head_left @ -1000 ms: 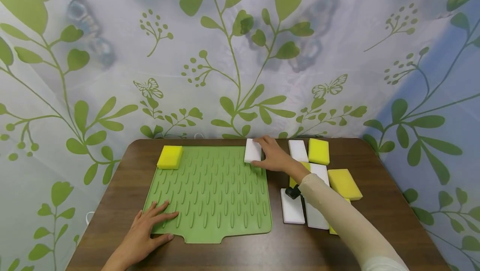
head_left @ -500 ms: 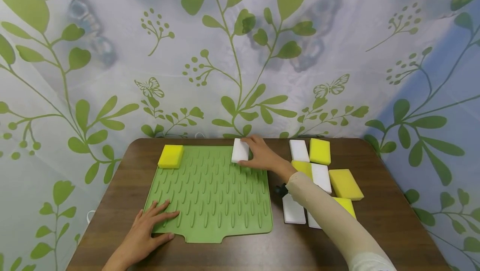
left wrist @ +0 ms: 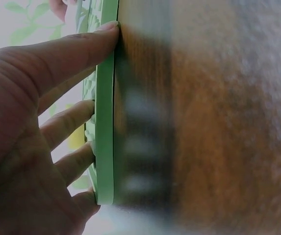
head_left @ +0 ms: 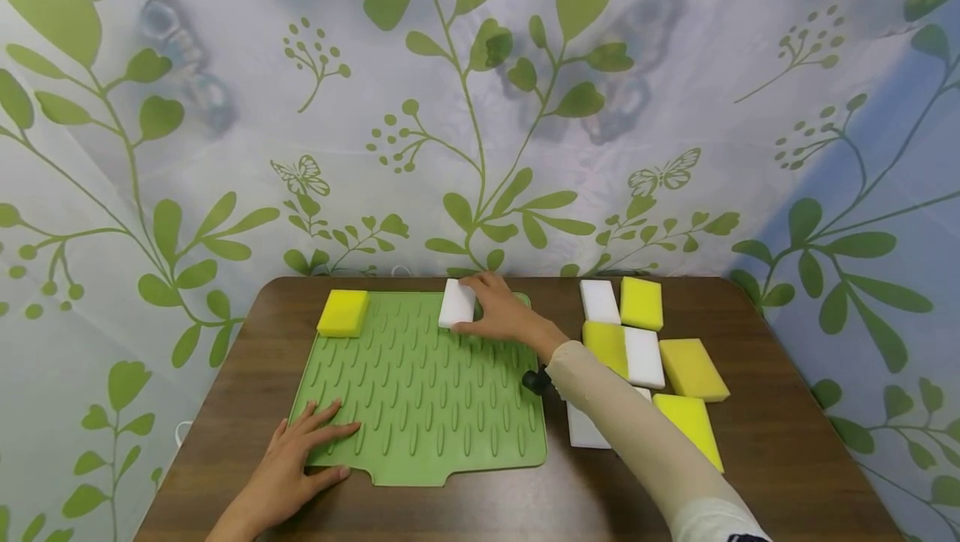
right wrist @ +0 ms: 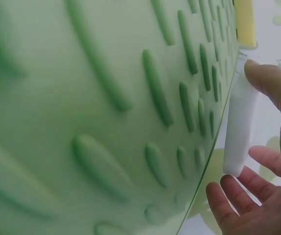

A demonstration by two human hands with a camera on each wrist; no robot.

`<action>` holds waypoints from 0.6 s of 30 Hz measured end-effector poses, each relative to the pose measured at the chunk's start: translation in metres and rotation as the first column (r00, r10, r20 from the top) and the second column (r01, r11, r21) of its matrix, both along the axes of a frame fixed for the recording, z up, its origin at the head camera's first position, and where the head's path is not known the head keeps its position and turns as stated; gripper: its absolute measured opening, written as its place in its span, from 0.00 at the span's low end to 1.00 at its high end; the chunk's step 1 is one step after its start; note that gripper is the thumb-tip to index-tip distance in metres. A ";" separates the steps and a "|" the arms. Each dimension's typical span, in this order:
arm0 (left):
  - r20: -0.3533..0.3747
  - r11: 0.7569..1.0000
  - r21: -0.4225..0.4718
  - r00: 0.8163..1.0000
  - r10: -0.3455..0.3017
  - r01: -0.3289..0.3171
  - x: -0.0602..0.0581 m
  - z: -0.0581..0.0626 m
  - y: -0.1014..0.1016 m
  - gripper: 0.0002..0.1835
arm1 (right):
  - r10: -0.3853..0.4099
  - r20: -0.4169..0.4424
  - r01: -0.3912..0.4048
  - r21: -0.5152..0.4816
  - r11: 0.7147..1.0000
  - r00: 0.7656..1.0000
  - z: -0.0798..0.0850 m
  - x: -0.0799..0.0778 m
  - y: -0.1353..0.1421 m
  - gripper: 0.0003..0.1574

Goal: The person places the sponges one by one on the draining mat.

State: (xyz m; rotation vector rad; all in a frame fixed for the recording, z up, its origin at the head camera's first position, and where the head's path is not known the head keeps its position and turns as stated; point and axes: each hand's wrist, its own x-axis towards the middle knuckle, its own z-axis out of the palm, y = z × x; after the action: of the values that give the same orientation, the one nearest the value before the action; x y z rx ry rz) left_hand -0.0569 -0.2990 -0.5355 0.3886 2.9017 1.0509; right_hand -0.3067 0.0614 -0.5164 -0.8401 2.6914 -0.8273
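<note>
One leaf-printed sheet [head_left: 465,133] backs everything, rising behind a brown worktop [head_left: 517,509]; on this lies a ridged green mat [head_left: 420,409], left of centre, with a loose group of yellow and white blocks [head_left: 643,357] to its right, probably kept on that side for easy reach; the left hand [head_left: 288,454] rests on the mat's near left corner, its grip apart, fingers spread over the ridges and thumb at the near edge, likely so the mat cannot slide; the right hand [head_left: 502,313] stretches over the mat's far part; one yellow block [head_left: 343,313] sits at the far left corner, seemingly lined up with it; the white block [head_left: 456,303], near the far edge and apart from the yellow one, has the right grip clamped on it, thumb and fingers at opposite ends, perhaps for steadiness; whether it touches the mat I cannot tell.
</note>
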 end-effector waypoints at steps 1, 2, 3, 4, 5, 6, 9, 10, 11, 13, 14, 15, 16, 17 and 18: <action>-0.001 1.000 -0.001 1.000 -0.001 0.001 0.000 0.000 0.000 0.33 | 0.001 0.003 -0.001 -0.003 1.000 1.000 0.000 0.000 -0.002 0.59; 0.000 1.000 0.001 1.000 -0.001 0.001 0.000 0.000 0.000 0.33 | 0.002 0.004 -0.002 -0.005 1.000 1.000 -0.001 0.000 -0.005 0.59; 0.000 1.000 0.001 1.000 -0.002 0.002 0.000 0.000 0.000 0.32 | 0.004 0.002 -0.004 -0.003 1.000 1.000 -0.001 0.000 -0.007 0.59; 0.001 1.000 0.001 1.000 -0.001 0.001 0.000 0.000 0.000 0.32 | 0.008 0.000 -0.008 -0.002 1.000 1.000 -0.001 0.000 -0.010 0.59; 0.004 1.000 0.001 1.000 -0.001 0.001 0.000 0.000 0.000 0.32 | 0.012 0.000 -0.012 -0.004 1.000 1.000 -0.002 0.000 -0.013 0.59; 0.004 1.000 0.002 1.000 -0.002 0.002 0.001 0.000 0.000 0.32 | 0.018 0.000 -0.018 -0.007 1.000 1.000 -0.001 0.001 -0.016 0.59; 0.011 1.000 0.002 1.000 0.000 0.000 0.001 0.000 0.000 0.32 | 0.030 -0.003 -0.030 -0.007 1.000 1.000 -0.001 0.002 -0.025 0.59; 0.009 1.000 0.004 1.000 -0.001 0.001 0.000 -0.001 0.000 0.32 | 0.032 -0.001 -0.032 -0.009 0.999 0.999 0.000 0.003 -0.029 0.59; 0.011 1.000 0.004 1.000 -0.001 0.001 0.000 -0.001 0.000 0.32 | 0.034 -0.002 -0.034 -0.007 0.999 0.999 0.001 0.003 -0.032 0.59; 0.007 1.000 0.005 1.000 -0.002 0.002 0.000 -0.001 0.000 0.32 | 0.034 0.000 -0.034 -0.003 0.999 0.999 0.004 0.004 -0.038 0.59; 0.005 1.000 0.005 1.000 -0.003 0.003 0.000 -0.001 -0.001 0.32 | 0.036 0.001 -0.036 -0.001 0.999 0.999 0.005 0.005 -0.042 0.59; 0.001 1.000 0.005 1.000 -0.004 0.004 0.000 -0.001 -0.001 0.32 | 0.036 0.002 -0.036 0.003 0.999 0.999 0.006 0.005 -0.045 0.59; -0.005 1.000 0.004 1.000 -0.006 0.006 0.000 -0.001 -0.001 0.32 | 0.035 0.003 -0.035 0.008 0.999 0.999 0.006 0.005 -0.048 0.59; -0.007 1.000 0.003 1.000 -0.007 0.007 -0.001 -0.001 -0.001 0.32 | 0.035 0.005 -0.035 0.011 0.999 0.999 0.007 0.006 -0.050 0.59; -0.011 1.000 0.003 1.000 -0.009 0.009 -0.001 -0.001 -0.001 0.32 | 0.036 0.005 -0.036 0.013 0.999 0.999 0.007 0.006 -0.053 0.59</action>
State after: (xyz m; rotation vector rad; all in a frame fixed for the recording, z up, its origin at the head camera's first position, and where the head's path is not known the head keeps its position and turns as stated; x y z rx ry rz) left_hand -0.0575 -0.2998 -0.5368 0.4087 2.9053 1.0551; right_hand -0.3008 0.0088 -0.5091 -0.8794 2.6667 -0.8027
